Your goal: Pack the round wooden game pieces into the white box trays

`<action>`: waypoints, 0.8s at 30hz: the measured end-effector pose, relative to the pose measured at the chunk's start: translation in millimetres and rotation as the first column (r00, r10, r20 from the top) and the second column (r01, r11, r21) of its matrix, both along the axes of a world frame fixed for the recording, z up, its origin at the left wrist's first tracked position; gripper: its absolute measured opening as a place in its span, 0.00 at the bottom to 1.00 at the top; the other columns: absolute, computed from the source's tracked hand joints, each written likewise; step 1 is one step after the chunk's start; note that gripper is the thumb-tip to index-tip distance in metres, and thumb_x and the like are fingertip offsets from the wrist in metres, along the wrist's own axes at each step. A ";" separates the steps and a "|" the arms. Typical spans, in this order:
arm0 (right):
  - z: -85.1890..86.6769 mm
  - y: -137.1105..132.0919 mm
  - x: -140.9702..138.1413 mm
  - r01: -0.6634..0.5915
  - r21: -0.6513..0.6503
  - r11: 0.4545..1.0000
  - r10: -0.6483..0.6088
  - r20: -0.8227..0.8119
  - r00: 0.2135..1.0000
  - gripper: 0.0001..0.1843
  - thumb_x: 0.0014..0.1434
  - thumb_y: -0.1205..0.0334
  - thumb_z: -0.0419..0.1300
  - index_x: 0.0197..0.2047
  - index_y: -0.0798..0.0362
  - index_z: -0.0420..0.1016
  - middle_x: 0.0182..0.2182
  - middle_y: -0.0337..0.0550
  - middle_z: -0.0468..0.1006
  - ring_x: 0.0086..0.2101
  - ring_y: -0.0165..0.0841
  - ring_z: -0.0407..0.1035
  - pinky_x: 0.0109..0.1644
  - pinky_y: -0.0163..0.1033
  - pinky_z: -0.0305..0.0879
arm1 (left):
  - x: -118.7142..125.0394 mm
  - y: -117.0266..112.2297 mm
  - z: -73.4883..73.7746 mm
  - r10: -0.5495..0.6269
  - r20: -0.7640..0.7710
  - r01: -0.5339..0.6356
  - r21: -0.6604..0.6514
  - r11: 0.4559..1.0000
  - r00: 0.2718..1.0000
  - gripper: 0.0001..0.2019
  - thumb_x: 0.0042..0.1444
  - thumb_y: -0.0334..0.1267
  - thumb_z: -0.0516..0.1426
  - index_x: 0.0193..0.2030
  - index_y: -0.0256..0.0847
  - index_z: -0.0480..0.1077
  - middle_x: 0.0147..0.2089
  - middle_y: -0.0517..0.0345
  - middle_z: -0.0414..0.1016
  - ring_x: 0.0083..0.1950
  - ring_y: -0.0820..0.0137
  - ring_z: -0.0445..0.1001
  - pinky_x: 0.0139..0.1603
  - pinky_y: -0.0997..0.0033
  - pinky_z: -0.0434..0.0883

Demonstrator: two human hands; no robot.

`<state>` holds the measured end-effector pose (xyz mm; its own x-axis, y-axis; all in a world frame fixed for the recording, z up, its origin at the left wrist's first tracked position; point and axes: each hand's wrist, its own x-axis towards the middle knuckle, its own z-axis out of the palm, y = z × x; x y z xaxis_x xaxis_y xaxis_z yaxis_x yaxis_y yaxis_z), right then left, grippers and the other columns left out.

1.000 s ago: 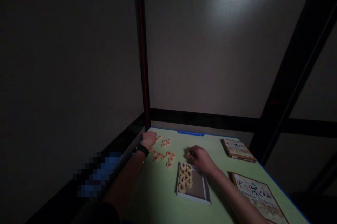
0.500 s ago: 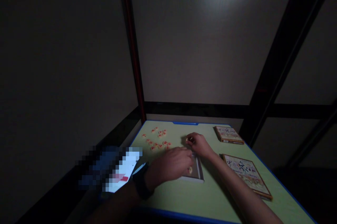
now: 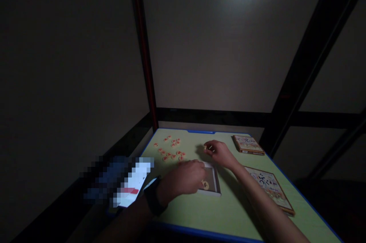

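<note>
Grey wall panels (image 3: 214, 64), divided by a dark post (image 3: 145, 48), enclose a pale-green tabletop (image 3: 188, 218) with a blue edge. At far left, beside the tabletop, a bright panel (image 3: 135, 182) is pixelated; its content cannot be read. Next to the right, a wristwatch (image 3: 154, 198) with a dark band encircles the left wrist. Beyond it, red-marked xiangqi pieces (image 3: 173, 156) lie loose and flat in scattered groups on the far left portion of the tabletop.

Left hand (image 3: 183, 177): positioned palm down over the left part of a shallow open tray (image 3: 210, 194). Its fingertips are hidden; whether it grips anything cannot be determined. One dark-marked xiangqi piece (image 3: 205, 185) is visible inside the tray, just beside this hand.

Right hand (image 3: 221, 154): located beyond the tray, thumb and fingers pinching a pale xiangqi piece (image 3: 205, 147) on edge.

Rightmost: two illustrated xiangqi boxes, one far (image 3: 249, 144) and one near (image 3: 270, 186), the latter partly covered by the right forearm.
</note>
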<state>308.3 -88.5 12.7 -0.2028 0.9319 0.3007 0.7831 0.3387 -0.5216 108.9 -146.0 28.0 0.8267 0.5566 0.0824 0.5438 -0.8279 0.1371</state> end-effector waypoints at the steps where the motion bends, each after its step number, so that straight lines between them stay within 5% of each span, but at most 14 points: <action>1: 5.3 -8.0 2.2 -0.018 -0.018 1.000 0.018 0.000 1.000 0.11 0.57 0.63 0.62 0.41 0.56 0.82 0.37 0.50 0.83 0.34 0.37 0.76 0.39 0.36 0.66 | -7.1 -2.7 1.8 0.044 0.019 -0.043 -0.024 0.999 0.999 0.05 0.60 0.32 0.56 0.39 0.40 0.74 0.47 0.51 0.77 0.51 0.61 0.74 0.53 0.65 0.68; 7: 4.9 -58.7 0.1 -0.119 -0.184 0.976 0.133 0.067 0.989 0.09 0.60 0.60 0.60 0.36 0.55 0.81 0.33 0.48 0.83 0.33 0.37 0.74 0.36 0.37 0.63 | -37.1 -26.0 -17.3 0.396 0.014 -0.378 -0.270 0.886 0.918 0.09 0.57 0.37 0.60 0.44 0.42 0.71 0.50 0.53 0.76 0.51 0.62 0.73 0.50 0.67 0.66; 12: -13.6 -70.2 -15.4 -0.089 -0.176 0.980 0.106 0.095 0.990 0.10 0.63 0.61 0.57 0.38 0.55 0.78 0.37 0.51 0.81 0.36 0.38 0.73 0.40 0.38 0.64 | -27.6 -36.4 -45.7 0.482 0.082 -0.429 -0.344 0.835 0.872 0.08 0.59 0.34 0.58 0.45 0.42 0.68 0.50 0.54 0.75 0.54 0.64 0.71 0.53 0.69 0.64; 18: -15.1 -79.0 -20.8 -0.121 -0.214 0.969 0.144 0.099 0.985 0.09 0.63 0.62 0.57 0.36 0.54 0.77 0.35 0.49 0.81 0.34 0.37 0.71 0.39 0.38 0.62 | -21.3 -39.9 -47.9 0.537 0.135 -0.463 -0.362 0.809 0.832 0.02 0.60 0.33 0.57 0.39 0.42 0.67 0.43 0.58 0.74 0.44 0.67 0.71 0.48 0.71 0.65; 24: -12.1 -86.1 -23.3 -0.145 -0.222 0.964 0.159 0.046 0.986 0.03 0.58 0.66 0.60 0.35 0.52 0.75 0.33 0.45 0.81 0.34 0.36 0.72 0.37 0.36 0.60 | -22.4 -40.5 -54.6 0.520 0.164 -0.441 -0.357 0.824 0.838 0.03 0.60 0.34 0.58 0.38 0.41 0.67 0.43 0.58 0.73 0.45 0.67 0.71 0.49 0.70 0.65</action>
